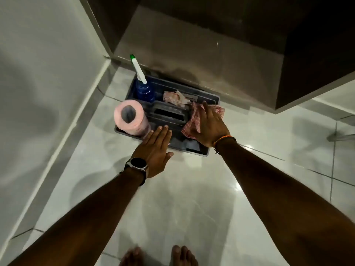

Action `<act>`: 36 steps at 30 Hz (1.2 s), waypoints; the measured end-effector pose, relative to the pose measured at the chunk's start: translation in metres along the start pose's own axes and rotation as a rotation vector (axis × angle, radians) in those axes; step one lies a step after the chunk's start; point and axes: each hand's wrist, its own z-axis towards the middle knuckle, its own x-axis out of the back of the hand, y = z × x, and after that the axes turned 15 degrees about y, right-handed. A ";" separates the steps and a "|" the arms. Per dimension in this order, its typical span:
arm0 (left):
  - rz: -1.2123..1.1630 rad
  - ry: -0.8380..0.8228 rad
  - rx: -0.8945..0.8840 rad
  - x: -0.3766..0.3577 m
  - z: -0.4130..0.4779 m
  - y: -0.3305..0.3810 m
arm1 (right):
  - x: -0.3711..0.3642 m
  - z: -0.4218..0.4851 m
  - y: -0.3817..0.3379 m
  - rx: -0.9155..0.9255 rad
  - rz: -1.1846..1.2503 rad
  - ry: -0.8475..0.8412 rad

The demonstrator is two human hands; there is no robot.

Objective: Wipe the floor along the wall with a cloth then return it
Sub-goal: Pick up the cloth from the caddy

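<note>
A red-and-white checked cloth (189,124) lies over the right end of a dark plastic caddy (212,98) on the floor. My right hand (210,127) lies on top of the cloth, fingers curled over it and gripping it. Flat and open, my left hand (155,148) hovers over the caddy's near edge beside a pink paper roll (130,120), holding nothing. The white tiled floor (192,198) runs along a grey wall (48,93) on the left.
In the caddy stand a blue spray bottle with a white-and-green nozzle (143,87) and a crumpled pale rag (174,97). A dark cabinet (211,54) rises right behind the caddy. My bare feet (159,256) are at the bottom edge.
</note>
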 end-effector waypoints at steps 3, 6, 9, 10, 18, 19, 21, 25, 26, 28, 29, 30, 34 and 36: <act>0.024 -0.040 0.032 -0.033 0.003 -0.009 | -0.029 0.015 0.008 -0.036 -0.026 -0.067; 0.024 -0.047 0.023 -0.059 -0.002 -0.016 | -0.055 0.027 0.014 -0.057 -0.030 -0.115; 0.021 -0.069 0.033 -0.071 -0.006 -0.023 | -0.071 0.027 0.014 -0.077 -0.075 -0.156; 0.013 -0.068 0.044 -0.074 -0.007 -0.024 | -0.077 0.028 0.014 -0.076 -0.096 -0.169; -0.027 0.032 0.074 -0.089 -0.010 -0.020 | -0.091 0.027 0.023 -0.010 0.019 -0.021; -0.031 0.034 0.073 -0.089 -0.010 -0.020 | -0.088 0.027 0.024 -0.031 0.074 0.005; -0.039 0.044 0.066 -0.089 -0.012 -0.020 | -0.082 0.025 0.022 -0.070 0.161 0.054; -0.086 0.046 0.103 -0.077 -0.019 -0.022 | -0.070 0.012 0.004 -0.122 0.269 0.097; -0.095 0.052 0.112 -0.073 -0.023 -0.023 | -0.066 0.008 -0.002 -0.137 0.302 0.105; -0.123 0.059 0.126 -0.065 -0.032 -0.026 | -0.057 0.001 -0.015 -0.167 0.353 0.132; -0.135 0.062 0.133 -0.061 -0.038 -0.027 | -0.053 -0.003 -0.023 -0.175 0.368 0.148; -0.141 0.067 0.138 -0.057 -0.045 -0.030 | -0.050 -0.006 -0.029 -0.181 0.381 0.162; -0.140 0.072 0.161 -0.038 -0.072 -0.038 | -0.039 -0.028 -0.057 -0.174 0.405 0.136; -0.141 0.079 0.194 -0.028 -0.087 -0.041 | -0.035 -0.042 -0.072 -0.162 0.418 0.110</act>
